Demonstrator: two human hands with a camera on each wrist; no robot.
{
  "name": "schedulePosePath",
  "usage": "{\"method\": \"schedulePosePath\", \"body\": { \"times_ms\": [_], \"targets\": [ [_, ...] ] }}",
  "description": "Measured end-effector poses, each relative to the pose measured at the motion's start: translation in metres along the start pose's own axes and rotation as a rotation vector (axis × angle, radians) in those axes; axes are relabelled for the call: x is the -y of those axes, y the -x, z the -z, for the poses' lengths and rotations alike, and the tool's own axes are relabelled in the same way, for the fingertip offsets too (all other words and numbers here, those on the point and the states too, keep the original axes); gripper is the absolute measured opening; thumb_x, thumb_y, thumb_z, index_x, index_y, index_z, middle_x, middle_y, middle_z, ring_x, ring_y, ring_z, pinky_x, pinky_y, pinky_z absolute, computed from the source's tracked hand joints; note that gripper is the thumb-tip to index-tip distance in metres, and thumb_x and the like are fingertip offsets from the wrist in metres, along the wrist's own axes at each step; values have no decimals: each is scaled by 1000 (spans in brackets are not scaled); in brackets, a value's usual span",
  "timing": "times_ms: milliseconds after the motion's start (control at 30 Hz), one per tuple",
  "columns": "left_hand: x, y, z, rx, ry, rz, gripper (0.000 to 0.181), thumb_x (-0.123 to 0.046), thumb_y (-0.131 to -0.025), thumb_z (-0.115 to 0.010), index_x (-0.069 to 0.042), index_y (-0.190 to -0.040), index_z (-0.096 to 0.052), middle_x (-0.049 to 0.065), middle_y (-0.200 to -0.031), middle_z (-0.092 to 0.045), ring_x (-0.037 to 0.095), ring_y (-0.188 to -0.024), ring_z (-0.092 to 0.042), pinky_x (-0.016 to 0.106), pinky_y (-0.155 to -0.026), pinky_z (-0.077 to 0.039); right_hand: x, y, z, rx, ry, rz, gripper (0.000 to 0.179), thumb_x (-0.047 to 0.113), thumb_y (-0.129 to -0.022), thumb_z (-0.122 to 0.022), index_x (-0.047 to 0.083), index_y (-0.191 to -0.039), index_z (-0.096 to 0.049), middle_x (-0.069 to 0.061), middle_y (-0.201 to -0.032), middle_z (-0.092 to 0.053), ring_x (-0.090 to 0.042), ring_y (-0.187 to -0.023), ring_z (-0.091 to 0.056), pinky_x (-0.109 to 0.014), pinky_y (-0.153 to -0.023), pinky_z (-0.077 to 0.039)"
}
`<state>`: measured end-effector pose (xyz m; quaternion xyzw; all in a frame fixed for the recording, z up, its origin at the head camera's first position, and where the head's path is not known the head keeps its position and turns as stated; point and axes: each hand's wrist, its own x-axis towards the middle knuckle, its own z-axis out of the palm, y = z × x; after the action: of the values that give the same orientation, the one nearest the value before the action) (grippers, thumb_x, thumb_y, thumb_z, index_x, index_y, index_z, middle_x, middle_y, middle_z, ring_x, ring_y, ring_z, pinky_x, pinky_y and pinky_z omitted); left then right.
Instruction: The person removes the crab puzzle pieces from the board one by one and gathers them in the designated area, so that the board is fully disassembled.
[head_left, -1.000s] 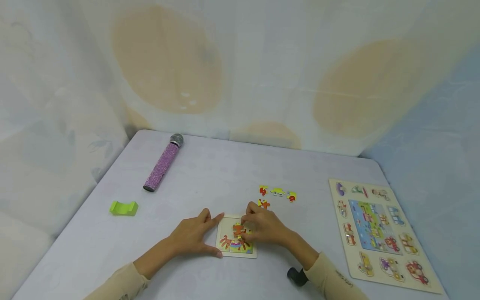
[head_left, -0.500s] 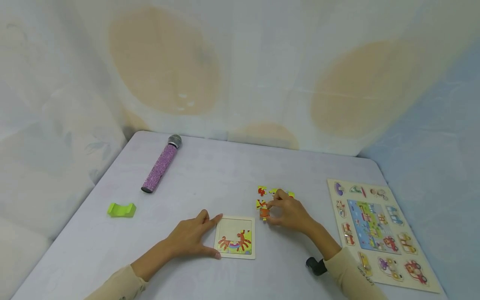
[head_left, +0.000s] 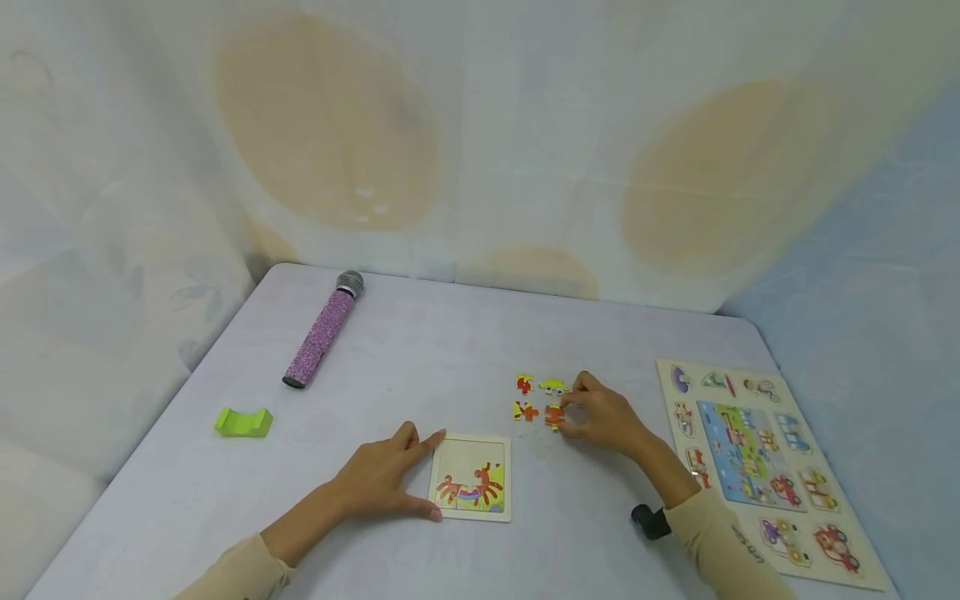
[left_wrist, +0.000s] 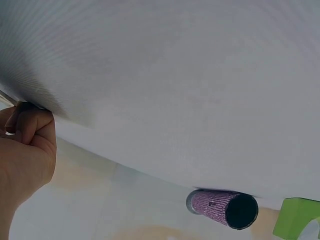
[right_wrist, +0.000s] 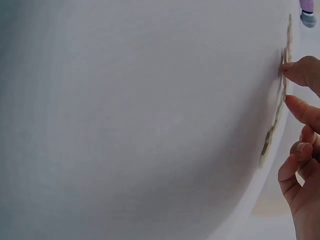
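In the head view, a small square puzzle tray [head_left: 470, 442] lies on the table, its lower part filled with pieces picturing a brown animal's legs and a rainbow band. My left hand [head_left: 381, 473] rests at the tray's left edge, index finger at the upper corner and thumb at the lower. Up and right of the tray, my right hand [head_left: 603, 417] pinches an orange puzzle piece [head_left: 554, 416] between thumb and index finger, down at table level. Beside it lie a red-and-yellow piece [head_left: 524, 383], a yellow piece with eyes [head_left: 554, 387] and an orange-and-yellow piece [head_left: 525, 412].
A glittery purple microphone [head_left: 321, 337] lies at the back left, with a green block [head_left: 243, 422] nearer the front. A large wooden peg puzzle board [head_left: 761, 442] lies at the right, partly behind the right forearm. A black device [head_left: 649, 522] sits at the right wrist.
My right hand has carried the orange piece from above the tray to the loose pieces, then slightly right beside the orange-and-yellow one. My left hand has stayed at the tray.
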<state>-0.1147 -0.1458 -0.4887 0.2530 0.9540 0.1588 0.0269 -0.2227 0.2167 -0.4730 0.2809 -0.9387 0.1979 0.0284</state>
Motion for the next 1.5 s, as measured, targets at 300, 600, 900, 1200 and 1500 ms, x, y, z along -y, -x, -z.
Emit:
{"method": "schedulePosePath", "body": {
  "times_ms": [300, 600, 900, 1200, 1500],
  "targets": [
    [0, 1, -1, -14, -2, -7, 108, -85, -65, -64, -21, -150, -46, -7, -101, -39, 4, -69, -38, 18, -55, -33, -4, 2, 0, 43, -40, -47, 29, 28, -76, -86, 13, -100, -77, -1, -93, -47, -12, -81, -44, -25, -65, -39],
    [2, 0, -1, -15, -16, -18, 109, -87, -65, -61, -20, -150, -45, -7, -101, -39, 3, -68, -38, 18, -55, -34, 48, 9, -7, 62, -186, 76, 38, 30, -79, -84, 14, -113, -76, 3, -93, -45, -14, -82, -47, -21, -65, -39],
    [-9, 6, 0, 33, -2, -60, 69, -75, -81, -58, -46, -143, -49, -7, -96, -36, 3, -61, -31, 19, -53, -32, 88, 13, -23, 236, -245, 156, 34, 30, -86, -78, 18, -118, -75, 6, -96, -43, -11, -83, -45, -20, -68, -39],
    [-30, 9, -2, -29, -85, -247, 52, -65, -88, -59, -51, -138, -52, -3, -97, -46, 2, -62, -35, 19, -52, -36, 91, 13, -29, 227, -238, 193, 24, 29, -89, -76, 17, -109, -78, 6, -93, -42, -8, -80, -43, -18, -66, -38],
    [-36, 7, -9, -20, -147, -319, 50, -66, -92, -51, -48, -139, -53, 2, -104, -49, 3, -61, -36, 19, -49, -34, 89, 12, -36, 199, -292, 214, 20, 22, -89, -74, 14, -107, -78, 6, -92, -43, -6, -82, -42, -18, -68, -39]
  ]
}}
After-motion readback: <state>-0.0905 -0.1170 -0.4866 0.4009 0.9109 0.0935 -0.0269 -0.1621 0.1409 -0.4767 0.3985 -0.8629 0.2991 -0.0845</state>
